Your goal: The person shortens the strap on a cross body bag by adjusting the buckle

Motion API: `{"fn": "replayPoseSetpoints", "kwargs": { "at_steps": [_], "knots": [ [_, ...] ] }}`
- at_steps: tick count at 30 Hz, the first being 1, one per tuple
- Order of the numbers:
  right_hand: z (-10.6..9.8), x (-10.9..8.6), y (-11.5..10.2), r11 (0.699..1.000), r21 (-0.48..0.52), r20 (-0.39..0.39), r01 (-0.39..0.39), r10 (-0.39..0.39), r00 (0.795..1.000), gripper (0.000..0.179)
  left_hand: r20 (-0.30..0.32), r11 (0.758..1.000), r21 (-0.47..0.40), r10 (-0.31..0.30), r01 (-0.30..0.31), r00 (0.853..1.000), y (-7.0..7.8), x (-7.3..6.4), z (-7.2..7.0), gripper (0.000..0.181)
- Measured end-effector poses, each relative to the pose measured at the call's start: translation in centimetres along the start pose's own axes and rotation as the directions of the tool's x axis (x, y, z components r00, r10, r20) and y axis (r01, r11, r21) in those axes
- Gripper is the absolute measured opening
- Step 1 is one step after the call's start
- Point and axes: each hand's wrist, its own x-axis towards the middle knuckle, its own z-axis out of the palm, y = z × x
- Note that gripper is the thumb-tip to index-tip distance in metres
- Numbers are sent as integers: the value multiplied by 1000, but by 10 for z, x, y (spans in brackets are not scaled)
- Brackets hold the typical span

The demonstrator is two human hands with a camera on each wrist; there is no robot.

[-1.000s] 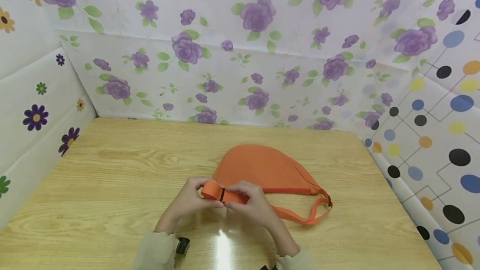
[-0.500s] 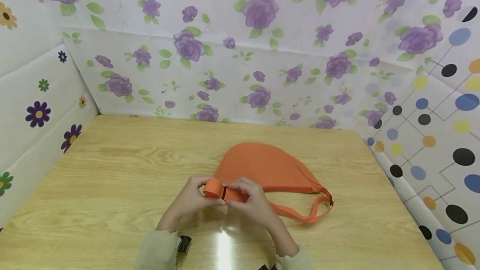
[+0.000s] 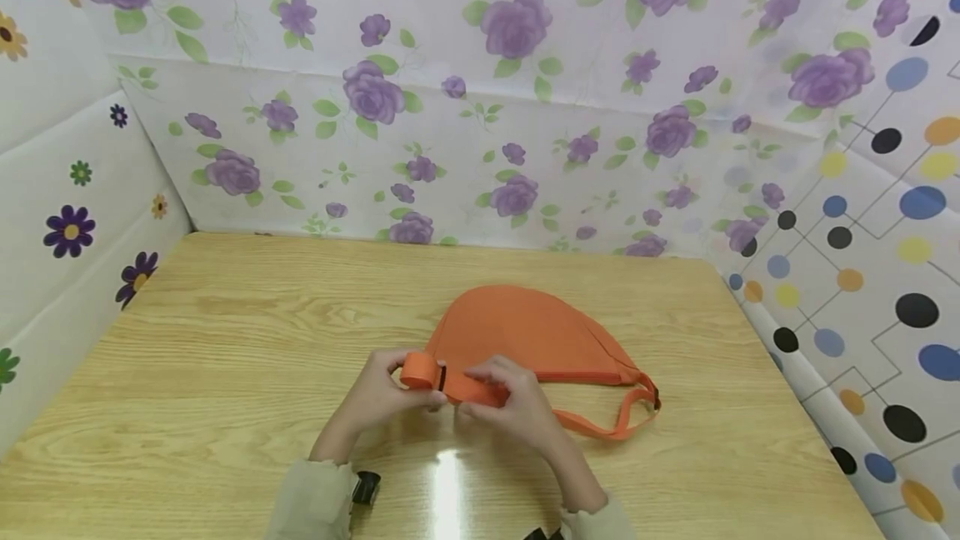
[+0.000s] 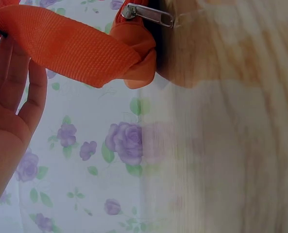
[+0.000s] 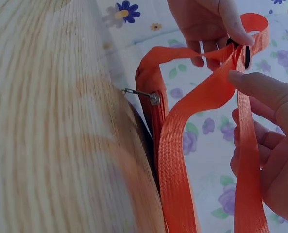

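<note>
An orange sling bag lies flat on the table, zipper edge toward me. Its webbing strap is lifted in front of it and threaded through a black strap slider, with a rounded loop standing out on the left. My left hand pinches the strap at this slider, thumb in front. Just right of it, my right hand holds the strap between thumb and fingers. In the right wrist view the right thumb presses the webbing below the slider, and two strap lengths hang down.
The wooden table runs back to a flowered cloth wall. More strap trails to the bag's right end, where a dark buckle sits. A metal zipper pull hangs from the bag.
My right hand has shifted slightly right, away from the left hand, and more strap shows between them. The left hand stays at the slider. The bag lies where it was.
</note>
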Motion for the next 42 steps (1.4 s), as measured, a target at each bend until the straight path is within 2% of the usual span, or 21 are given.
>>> {"fn": "replayPoseSetpoints", "kwargs": {
  "at_steps": [3, 5, 8, 13, 18, 27, 31, 36, 42],
  "knots": [
    [-3, 0, -3, 1000, 8, -5, -1, 1, 1000, 32, -7, 999, 10, 49, -49, 999, -1, 1, 0, 28],
    [-4, 0, -3, 1000, 15, -5, -15, 15, 1000, 32, -9, 999, 13, 48, -48, 999, 6, 1, 0, 28],
    [-1, -1, 6, 1000, 12, 5, -20, 20, 1000, 33, -8, 999, 14, 38, -38, 999, 6, 2, 1, 28],
    [2, 0, 6, 1000, -2, 20, -3, 3, 1000, 33, -7, 1000, 17, 15, -15, 1000, 6, 2, 2, 28],
    [3, 1, 4, 1000, 1, 9, -7, 7, 1000, 29, -2, 999, 11, 30, -30, 1000, 5, 4, 3, 29],
    [-9, 11, -26, 999, 43, 32, 32, -33, 999, 27, 10, 1000, -4, 27, -27, 1000, 4, 4, 4, 29],
    [-12, 12, -31, 998, 55, 32, 44, -46, 998, 27, 29, 999, -44, 27, -26, 999, 3, 4, 6, 28],
    [-12, 13, -33, 995, 78, 34, 61, -64, 997, 29, 39, 996, -83, 46, -42, 998, -9, 4, 10, 29],
    [-10, 13, -35, 995, 91, 45, 45, -49, 998, 30, 31, 996, -84, 23, -20, 999, -24, 4, 12, 29]
  ]
}}
